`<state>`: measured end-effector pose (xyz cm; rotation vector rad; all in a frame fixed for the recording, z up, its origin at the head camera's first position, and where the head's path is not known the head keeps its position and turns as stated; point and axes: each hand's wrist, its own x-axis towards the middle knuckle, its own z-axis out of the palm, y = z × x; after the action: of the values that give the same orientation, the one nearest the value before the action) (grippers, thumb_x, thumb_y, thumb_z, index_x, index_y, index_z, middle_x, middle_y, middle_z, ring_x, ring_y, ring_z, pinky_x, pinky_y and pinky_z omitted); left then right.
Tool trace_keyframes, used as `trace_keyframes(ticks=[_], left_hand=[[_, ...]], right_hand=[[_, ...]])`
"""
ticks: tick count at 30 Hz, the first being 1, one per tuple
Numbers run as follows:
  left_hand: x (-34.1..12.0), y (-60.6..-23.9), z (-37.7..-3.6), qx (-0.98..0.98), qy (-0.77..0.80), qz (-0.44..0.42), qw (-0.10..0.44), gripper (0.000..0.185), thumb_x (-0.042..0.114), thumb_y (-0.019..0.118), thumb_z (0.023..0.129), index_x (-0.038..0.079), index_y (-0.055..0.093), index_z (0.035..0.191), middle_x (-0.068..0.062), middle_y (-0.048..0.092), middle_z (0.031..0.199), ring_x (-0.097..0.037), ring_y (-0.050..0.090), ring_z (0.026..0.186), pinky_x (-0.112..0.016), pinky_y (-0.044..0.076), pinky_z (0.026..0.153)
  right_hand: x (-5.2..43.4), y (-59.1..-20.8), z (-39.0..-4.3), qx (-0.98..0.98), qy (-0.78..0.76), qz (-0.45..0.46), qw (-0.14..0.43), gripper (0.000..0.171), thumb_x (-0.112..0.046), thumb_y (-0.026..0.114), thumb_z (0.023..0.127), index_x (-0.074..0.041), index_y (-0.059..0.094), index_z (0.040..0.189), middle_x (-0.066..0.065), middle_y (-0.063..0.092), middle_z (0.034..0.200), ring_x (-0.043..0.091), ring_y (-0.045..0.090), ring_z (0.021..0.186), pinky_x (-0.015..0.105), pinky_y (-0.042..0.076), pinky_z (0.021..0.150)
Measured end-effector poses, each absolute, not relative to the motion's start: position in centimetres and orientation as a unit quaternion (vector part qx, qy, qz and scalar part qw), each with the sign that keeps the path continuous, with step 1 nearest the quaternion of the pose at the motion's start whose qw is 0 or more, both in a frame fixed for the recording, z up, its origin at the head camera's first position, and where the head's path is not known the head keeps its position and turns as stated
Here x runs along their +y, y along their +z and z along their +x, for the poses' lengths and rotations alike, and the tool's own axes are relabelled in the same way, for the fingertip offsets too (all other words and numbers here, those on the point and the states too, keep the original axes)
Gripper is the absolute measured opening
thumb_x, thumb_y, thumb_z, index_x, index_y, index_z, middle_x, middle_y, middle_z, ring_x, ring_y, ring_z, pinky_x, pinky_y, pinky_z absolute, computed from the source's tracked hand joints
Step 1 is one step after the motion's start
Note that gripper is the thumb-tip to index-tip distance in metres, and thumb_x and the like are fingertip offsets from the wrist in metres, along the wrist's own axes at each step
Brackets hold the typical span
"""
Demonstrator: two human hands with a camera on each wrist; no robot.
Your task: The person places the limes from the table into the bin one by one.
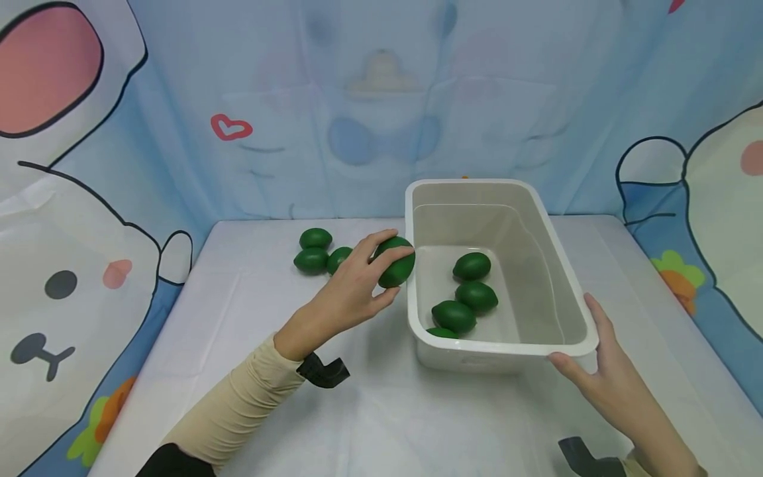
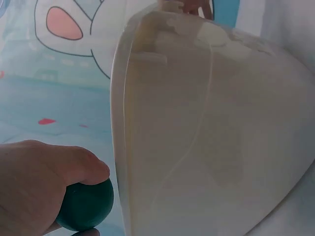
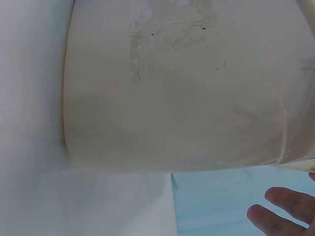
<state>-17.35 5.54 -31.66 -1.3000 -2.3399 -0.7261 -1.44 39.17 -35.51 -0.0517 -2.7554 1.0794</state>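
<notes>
My left hand [image 1: 357, 281] holds a dark green lime [image 1: 398, 265] between its thumb and fingers, just outside the left rim of a white plastic bin [image 1: 560, 265]. In the left wrist view this lime [image 2: 87, 205] shows beside the bin's outer wall [image 2: 206, 123]. Several limes [image 1: 473, 297] lie on the bin's floor, toward its left side and front. At the bin's front right corner, my right hand [image 1: 608, 371] spreads its thumb and straight fingers to either side. Its fingertips [image 3: 258, 214] also appear in the right wrist view, near the bin's wall [image 3: 172, 108].
Left of the bin, behind my left hand, a few more limes [image 1: 311, 260] lie on the white-covered table [image 1: 250, 318]; one is partly hidden by the hand. A blue cartoon-print curtain [image 1: 274, 172] hangs along the back and sides.
</notes>
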Motion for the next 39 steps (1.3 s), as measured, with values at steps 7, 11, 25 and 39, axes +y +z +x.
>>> trace_keyframes(ticks=[7, 11, 25, 39], left_hand=[[6.1, -31.1, -16.8, -0.814, -0.265, -0.481, 0.189, 0.054, 0.014, 0.072, 0.082, 0.015, 0.051, 0.132, -0.014, 0.038, 0.143, -0.026, 0.045, 0.128, -0.033, 0.05, 0.095], [6.5, -30.9, -16.5, -0.806, -0.268, -0.493, 0.186, 0.053, 0.015, 0.072, 0.082, 0.015, 0.052, 0.131, -0.014, 0.038, 0.143, -0.025, 0.046, 0.127, -0.032, 0.049, 0.095], [8.3, -30.0, -15.6, -0.78, -0.258, -0.543, 0.171, 0.053, 0.015, 0.073, 0.082, 0.014, 0.051, 0.131, -0.014, 0.037, 0.145, -0.025, 0.045, 0.128, -0.027, 0.047, 0.097], [9.9, -29.7, -15.5, -0.763, -0.258, -0.552, 0.215, 0.046, 0.015, 0.07, 0.086, 0.011, 0.053, 0.129, -0.012, 0.04, 0.142, -0.022, 0.039, 0.135, -0.021, 0.048, 0.089]], right_hand=[[39.1, -35.5, -1.4, -0.927, 0.365, -0.016, 0.091, 0.109, -0.019, 0.073, 0.084, -0.025, -0.011, 0.152, 0.03, 0.021, 0.149, 0.052, 0.035, 0.117, 0.077, 0.034, 0.076], [39.1, -35.4, -1.4, -0.926, 0.366, -0.01, 0.095, 0.108, -0.018, 0.073, 0.084, -0.026, -0.01, 0.152, 0.029, 0.022, 0.148, 0.051, 0.036, 0.117, 0.077, 0.034, 0.076], [39.1, -35.4, -1.4, -0.922, 0.373, -0.002, 0.108, 0.109, -0.016, 0.075, 0.082, -0.024, -0.007, 0.153, 0.029, 0.025, 0.146, 0.05, 0.038, 0.115, 0.077, 0.034, 0.075], [38.9, -35.2, -1.2, -0.926, 0.364, -0.012, 0.099, 0.108, -0.02, 0.074, 0.083, -0.026, -0.007, 0.153, 0.029, 0.027, 0.146, 0.053, 0.039, 0.117, 0.077, 0.034, 0.076]])
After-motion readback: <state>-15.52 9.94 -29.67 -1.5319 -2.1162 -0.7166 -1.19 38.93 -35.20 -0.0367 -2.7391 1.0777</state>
